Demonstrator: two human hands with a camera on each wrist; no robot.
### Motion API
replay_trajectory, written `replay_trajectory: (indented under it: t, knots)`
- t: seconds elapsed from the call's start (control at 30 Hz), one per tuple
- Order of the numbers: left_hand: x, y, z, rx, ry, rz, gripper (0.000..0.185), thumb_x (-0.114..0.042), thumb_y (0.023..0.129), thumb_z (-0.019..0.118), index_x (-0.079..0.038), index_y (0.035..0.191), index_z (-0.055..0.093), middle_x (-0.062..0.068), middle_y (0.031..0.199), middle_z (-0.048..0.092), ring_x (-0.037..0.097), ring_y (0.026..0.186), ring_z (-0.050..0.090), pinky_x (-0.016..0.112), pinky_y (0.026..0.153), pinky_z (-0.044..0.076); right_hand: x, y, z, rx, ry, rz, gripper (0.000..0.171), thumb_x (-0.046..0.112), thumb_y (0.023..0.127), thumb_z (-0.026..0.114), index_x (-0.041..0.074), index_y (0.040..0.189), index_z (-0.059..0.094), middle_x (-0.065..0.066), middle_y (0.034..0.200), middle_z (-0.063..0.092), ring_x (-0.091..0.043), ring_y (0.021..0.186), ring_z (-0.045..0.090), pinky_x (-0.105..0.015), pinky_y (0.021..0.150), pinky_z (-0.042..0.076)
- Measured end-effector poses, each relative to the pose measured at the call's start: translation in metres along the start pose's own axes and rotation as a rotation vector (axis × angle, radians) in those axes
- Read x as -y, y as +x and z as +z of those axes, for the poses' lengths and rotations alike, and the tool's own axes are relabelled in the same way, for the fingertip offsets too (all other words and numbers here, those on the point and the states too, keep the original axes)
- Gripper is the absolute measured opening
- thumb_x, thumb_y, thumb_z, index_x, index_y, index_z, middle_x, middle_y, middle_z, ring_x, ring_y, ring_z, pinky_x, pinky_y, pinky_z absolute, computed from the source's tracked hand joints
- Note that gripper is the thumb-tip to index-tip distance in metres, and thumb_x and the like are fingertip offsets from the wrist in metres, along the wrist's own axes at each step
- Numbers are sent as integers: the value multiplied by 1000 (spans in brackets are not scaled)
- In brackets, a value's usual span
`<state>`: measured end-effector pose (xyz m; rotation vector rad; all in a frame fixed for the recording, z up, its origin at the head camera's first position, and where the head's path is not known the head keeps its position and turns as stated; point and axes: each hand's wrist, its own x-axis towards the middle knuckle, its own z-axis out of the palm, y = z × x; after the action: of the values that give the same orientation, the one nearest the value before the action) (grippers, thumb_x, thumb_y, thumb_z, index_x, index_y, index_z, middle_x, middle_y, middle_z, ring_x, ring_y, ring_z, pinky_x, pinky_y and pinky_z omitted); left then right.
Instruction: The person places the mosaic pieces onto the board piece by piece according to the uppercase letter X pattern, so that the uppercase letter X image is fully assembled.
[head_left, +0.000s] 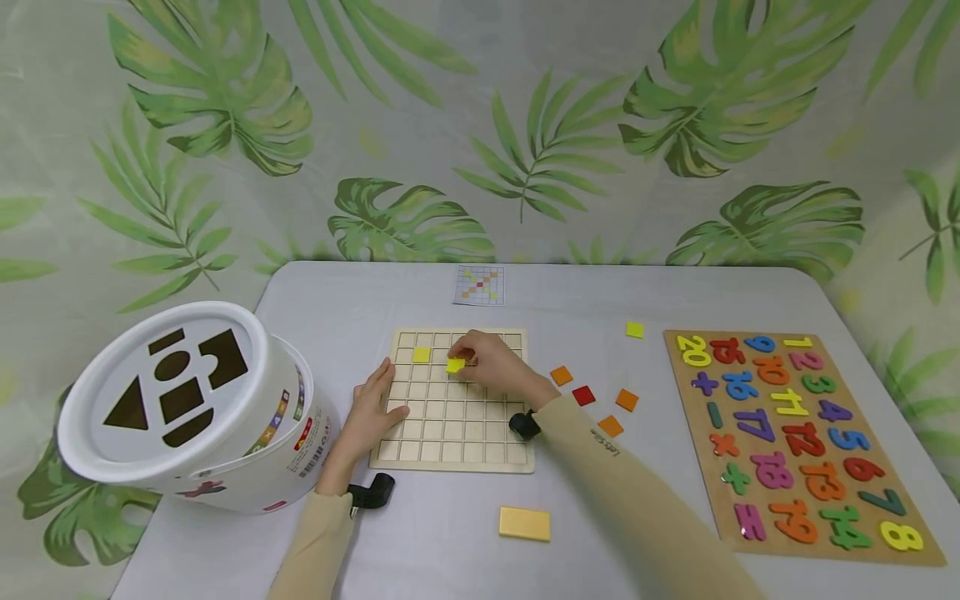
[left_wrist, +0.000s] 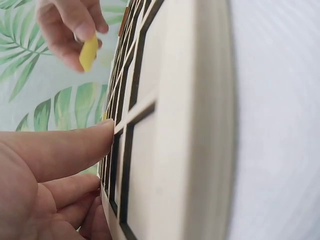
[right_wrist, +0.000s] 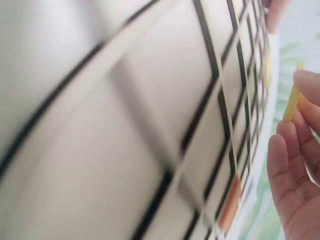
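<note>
My right hand (head_left: 491,362) pinches a small yellow square tile (head_left: 455,365) above the upper middle of the wooden grid board (head_left: 444,429). The right wrist view shows that tile (right_wrist: 291,102) edge-on between thumb and fingers, apart from the board. Another yellow tile (head_left: 422,355) lies in a square near the board's upper left. In the right wrist view an orange tile (right_wrist: 230,204) also appears on the grid; the head view does not show it there. My left hand (head_left: 371,408) rests at the board's left edge, its thumb over the grid and its fingers along the side.
Right of the board lie several orange tiles (head_left: 627,400), a red tile (head_left: 582,395) and a yellow tile (head_left: 634,330). A pattern card (head_left: 478,285) lies behind. Around stand a white bucket (head_left: 300,450), a number board (head_left: 705,442) and a yellow block (head_left: 525,523).
</note>
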<state>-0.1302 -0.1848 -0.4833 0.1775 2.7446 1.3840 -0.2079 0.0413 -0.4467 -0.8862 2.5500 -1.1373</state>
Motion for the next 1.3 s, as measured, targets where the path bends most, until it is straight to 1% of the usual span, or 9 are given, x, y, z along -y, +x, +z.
replay_trajectory:
  t: [0.13,0.33,0.47,0.57,0.67,0.87,1.0,1.13,1.3]
  knots:
    - [0,1,0,-1,2,-13,73,-1,77,65,9,137,24,14,148,14,30,116,22,43,94,22,4,16,14,34,-62,7,23,6,77,68,7,100,64,0,94,59,-12,83,51,-22,75,42]
    - [0,1,-1,-1,1,-2,73,-1,77,65,10,136,24,16,147,14,32,120,19,46,96,19,9,24,24,71,-133,20,19,3,77,66,8,96,65,-1,90,56,-14,80,48,-23,73,40]
    - [0,1,-1,2,-3,-2,73,-1,77,65,10,136,24,16,147,14,33,120,19,47,96,19,12,25,26,70,-134,53,19,3,77,66,9,96,64,0,91,56,-14,80,47,-23,73,40]
    - [0,1,-1,0,-5,-6,73,-1,77,65,10,136,24,16,148,14,32,120,19,46,96,20,11,23,25,66,-99,51,20,3,78,64,7,97,63,-2,92,56,-14,81,48,-23,74,40]
    - [1,1,0,-5,-6,-4,73,-1,77,66,10,136,25,15,148,15,32,120,19,45,96,20,8,18,20,40,-47,43,20,2,79,62,5,99,63,-3,92,57,-14,80,49,-24,72,41]
    - [0,1,1,-11,-17,0,73,1,77,66,10,136,24,16,147,14,31,117,21,44,95,21,-5,-9,-11,-41,47,70,19,5,80,63,3,99,64,-4,89,60,-14,78,51,-26,70,44]
    - [-1,0,1,-9,-21,-1,73,1,77,65,10,137,24,16,148,14,30,118,21,44,95,21,-25,-37,-37,-100,46,79,20,6,80,65,2,100,64,-7,93,61,-16,79,52,-28,69,45]
    - [-1,0,1,0,-21,1,73,0,78,64,9,137,23,15,148,13,31,117,21,44,95,21,-45,-68,-56,-149,30,150,21,5,80,65,2,101,63,-9,97,61,-19,82,53,-31,68,45]
    - [0,0,0,2,-4,2,73,-1,78,64,8,138,23,14,148,13,31,115,22,44,94,22,-61,-97,-66,-162,1,243,25,5,78,67,2,102,62,-9,98,59,-22,85,52,-35,73,44]
